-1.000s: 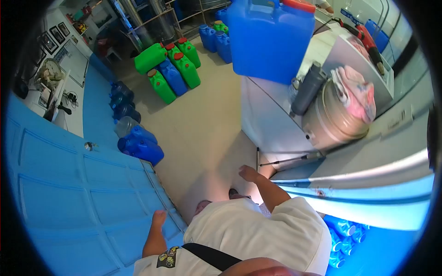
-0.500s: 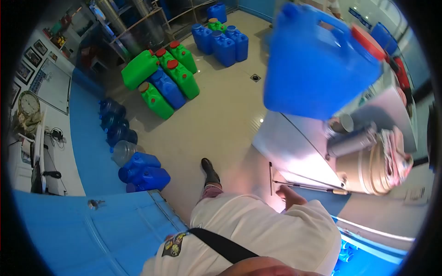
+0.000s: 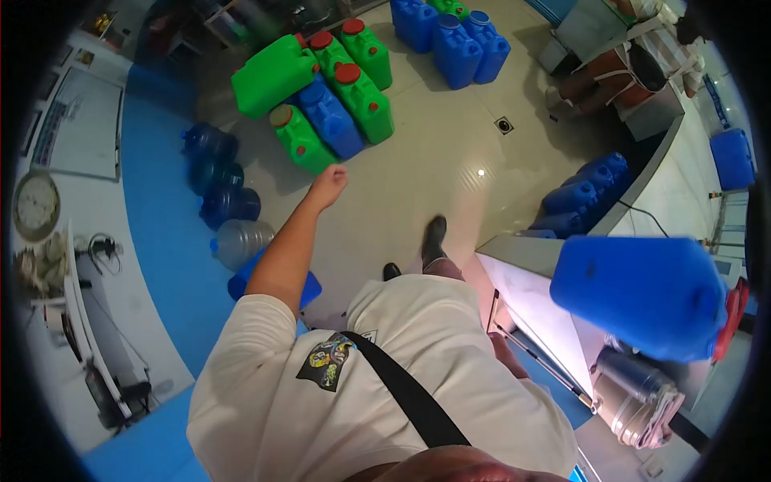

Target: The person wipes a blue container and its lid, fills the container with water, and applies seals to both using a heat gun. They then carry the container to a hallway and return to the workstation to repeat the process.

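Head view, looking down the person's own body. The left hand (image 3: 328, 186) swings free ahead of the torso, fingers curled loosely inward and holding nothing; it hangs over the floor (image 3: 450, 173), nearest the stack of jugs (image 3: 325, 108) by the blue wall. The right hand is hidden behind the shirt (image 3: 450, 361) at the counter edge, so whether it is open or closed cannot be told. The big blue jug (image 3: 642, 296) lies at right, above the white counter (image 3: 530, 301), its red cap (image 3: 729, 317) pointing right; what bears it is not visible. It is a blow-moulded plastic can, blocky with rounded corners, matte and smooth. Judged from its bulk, it would be heavy and prone to sloshing if full, light and slightly yielding in its walls if empty; the frame does not show its fill. Such smooth sides would likely slip in a wet palm, so the moulded handle near the cap, not seen here, would be the sound place to grip, with a second hand under the base. The stacked jugs are green and blue with red or orange caps. A steel canister (image 3: 638, 406) lies below the big jug, and round translucent bottles (image 3: 229, 205) line the wall.
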The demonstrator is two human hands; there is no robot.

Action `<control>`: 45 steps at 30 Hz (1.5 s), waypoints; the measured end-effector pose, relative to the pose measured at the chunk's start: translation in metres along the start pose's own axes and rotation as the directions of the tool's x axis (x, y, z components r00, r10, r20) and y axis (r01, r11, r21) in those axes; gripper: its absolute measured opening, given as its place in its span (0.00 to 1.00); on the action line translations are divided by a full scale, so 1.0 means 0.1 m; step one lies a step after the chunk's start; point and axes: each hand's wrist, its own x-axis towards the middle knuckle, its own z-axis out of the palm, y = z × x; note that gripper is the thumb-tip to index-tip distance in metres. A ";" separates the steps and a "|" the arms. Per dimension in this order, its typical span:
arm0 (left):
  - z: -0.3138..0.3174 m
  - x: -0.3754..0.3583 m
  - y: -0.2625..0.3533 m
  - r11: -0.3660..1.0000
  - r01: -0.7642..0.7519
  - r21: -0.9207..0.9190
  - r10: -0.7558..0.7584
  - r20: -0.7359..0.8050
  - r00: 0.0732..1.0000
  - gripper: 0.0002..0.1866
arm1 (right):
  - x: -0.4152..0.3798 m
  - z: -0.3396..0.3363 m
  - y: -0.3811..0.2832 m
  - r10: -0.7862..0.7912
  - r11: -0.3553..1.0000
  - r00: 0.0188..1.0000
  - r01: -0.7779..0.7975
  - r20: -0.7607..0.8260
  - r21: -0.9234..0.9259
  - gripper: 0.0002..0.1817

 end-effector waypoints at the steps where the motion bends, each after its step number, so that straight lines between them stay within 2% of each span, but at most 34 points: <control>1: 0.05 0.25 0.23 0.999 -0.007 -0.040 0.009 0.048 0.999 0.18 | 0.16 -0.20 -0.06 0.147 0.971 0.989 -0.149 0.025 0.185 0.23; 3: 0.15 0.67 0.37 0.997 -0.009 -0.081 0.017 0.099 0.995 0.18 | 0.59 -0.65 -0.05 0.281 0.899 0.958 -0.282 0.051 0.335 0.23; 5: 0.31 0.92 0.30 0.999 0.010 -0.048 0.000 0.208 0.978 0.18 | 1.03 -1.22 -0.04 0.340 0.857 0.939 -0.333 0.053 0.392 0.24; 7: 0.34 0.88 0.16 0.997 0.069 0.043 -0.078 0.243 0.967 0.18 | 1.43 -1.89 0.02 0.383 0.829 0.922 -0.369 0.054 0.420 0.24; 9: 0.37 0.74 -0.26 0.975 0.210 0.072 -0.221 0.221 0.950 0.14 | 1.72 -2.68 0.08 0.459 0.780 0.886 -0.432 0.055 0.453 0.24; 10: 0.35 0.69 -0.84 0.977 0.058 0.205 -0.126 0.336 0.933 0.12 | 1.83 -3.17 0.10 0.508 0.748 0.860 -0.462 0.036 0.476 0.25; 11: 0.23 0.60 -0.84 0.961 0.056 0.271 -0.151 0.343 0.927 0.12 | 2.08 -3.34 0.39 0.540 0.693 0.834 -0.368 -0.109 0.620 0.24; 12: 0.11 0.51 -0.84 0.940 0.052 0.336 -0.176 0.349 0.920 0.13 | 2.10 -4.05 0.31 0.568 0.707 0.813 -0.401 -0.129 0.582 0.23; 13: -0.03 0.43 -0.80 0.937 0.230 0.263 -0.313 0.342 0.886 0.12 | 2.24 -4.47 0.41 0.601 0.708 0.767 -0.378 -0.227 0.596 0.21; 14: -0.16 0.35 -0.77 0.897 0.402 0.184 -0.442 0.345 0.828 0.12 | 2.44 -4.91 0.60 0.578 0.751 0.774 -0.381 -0.260 0.539 0.21; 16: -0.31 0.24 -0.61 0.714 0.699 -0.041 -0.682 0.184 0.708 0.11 | 2.78 -5.58 0.89 0.527 0.798 0.711 -0.227 -0.465 0.559 0.21; 17: -0.34 0.28 -0.65 0.705 0.708 -0.051 -0.690 0.185 0.700 0.11 | 2.88 -5.92 0.89 0.546 0.732 0.704 -0.139 -0.453 0.666 0.21; 18: -0.38 0.31 -0.80 0.639 0.761 -0.111 -0.746 0.153 0.648 0.11 | 2.93 -6.28 0.83 0.563 0.650 0.703 -0.052 -0.435 0.758 0.21; 19: -0.38 0.36 -0.92 0.568 0.805 -0.172 -0.798 0.124 0.590 0.11 | 2.99 -6.60 0.77 0.554 0.660 0.713 -0.062 -0.430 0.749 0.21; 20: -0.36 0.44 -0.97 0.549 0.816 -0.182 -0.810 0.128 0.573 0.11 | 3.04 -6.87 0.68 0.556 0.652 0.707 -0.043 -0.438 0.757 0.20; 22: -0.38 0.72 -1.10 0.561 0.789 -0.253 -0.758 0.227 0.612 0.12 | 3.19 -7.02 0.61 0.555 0.644 0.711 -0.040 -0.431 0.764 0.20; 24: -0.29 1.10 -1.33 0.667 0.708 -0.230 -0.674 0.216 0.706 0.11 | 3.33 -7.07 0.66 0.378 0.913 0.762 -0.213 -0.526 0.348 0.23; 26: -0.34 1.64 -1.08 0.765 0.630 -0.133 -0.611 0.162 0.775 0.11 | 3.16 -7.23 0.15 0.534 0.763 0.796 -0.311 -0.284 0.566 0.24; 28: -0.31 2.20 -1.14 0.801 0.572 -0.177 -0.558 0.127 0.820 0.11 | 3.45 -6.92 0.56 0.509 0.787 0.847 -0.387 -0.152 0.481 0.27; 29: -0.34 2.47 -1.15 0.857 0.503 -0.114 -0.493 0.103 0.864 0.12 | 3.47 -6.99 0.53 0.501 0.799 0.853 -0.391 -0.147 0.456 0.27; 30: -0.36 2.70 -1.13 0.901 0.431 -0.047 -0.426 0.087 0.900 0.13 | 3.48 -7.05 0.48 0.508 0.787 0.858 -0.426 -0.077 0.447 0.28; 31: -0.49 2.89 -0.86 0.907 0.414 -0.081 -0.410 0.062 0.910 0.13 | 3.46 -7.07 0.45 0.517 0.770 0.856 -0.466 0.001 0.436 0.29; 32: -0.63 2.99 -0.56 0.910 0.400 -0.110 -0.397 0.045 0.917 0.14 | 3.41 -7.08 0.45 0.521 0.770 0.853 -0.483 0.027 0.416 0.29; 33: -0.62 3.11 -0.57 0.903 0.414 -0.117 -0.412 0.047 0.910 0.14 | 3.48 -7.18 0.46 0.520 0.783 0.854 -0.476 0.000 0.401 0.29; 35: -0.62 3.28 -0.59 0.933 0.252 -0.258 -0.281 -0.080 0.956 0.15 | 3.67 -7.50 0.46 0.504 0.817 0.864 -0.472 -0.013 0.332 0.27; 36: -0.64 3.28 -0.61 0.926 0.268 -0.265 -0.299 -0.085 0.950 0.15 | 3.76 -7.65 0.44 0.499 0.823 0.867 -0.472 -0.003 0.316 0.27; 38: -0.71 3.25 -0.62 0.900 0.374 -0.225 -0.392 -0.039 0.919 0.16 | 3.97 -7.98 0.39 0.440 0.850 0.893 -0.382 -0.090 0.363 0.26; 39: -0.70 3.17 -0.65 0.889 0.391 -0.238 -0.414 -0.054 0.909 0.16 | 4.09 -8.17 0.34 0.425 0.862 0.902 -0.376 -0.081 0.339 0.26; 41: -0.56 2.88 -1.02 0.828 0.477 -0.296 -0.521 -0.088 0.849 0.17 | 4.34 -8.57 0.13 0.332 0.926 0.924 -0.279 -0.192 0.255 0.24; 42: -0.55 2.71 -1.06 0.818 0.488 -0.304 -0.537 -0.100 0.838 0.17 | 4.50 -8.73 0.10 0.316 0.933 0.931 -0.269 -0.183 0.239 0.24; 44: -0.51 2.27 -1.07 0.746 0.653 -0.129 -0.665 -0.085 0.742 0.17 | 4.77 -9.01 0.07 0.186 0.975 0.947 -0.146 -0.263 0.166 0.24; 45: -0.34 1.95 -1.38 0.795 0.606 -0.024 -0.606 -0.068 0.793 0.18 | 4.79 -9.21 -0.14 0.178 0.977 0.950 -0.140 -0.256 0.161 0.24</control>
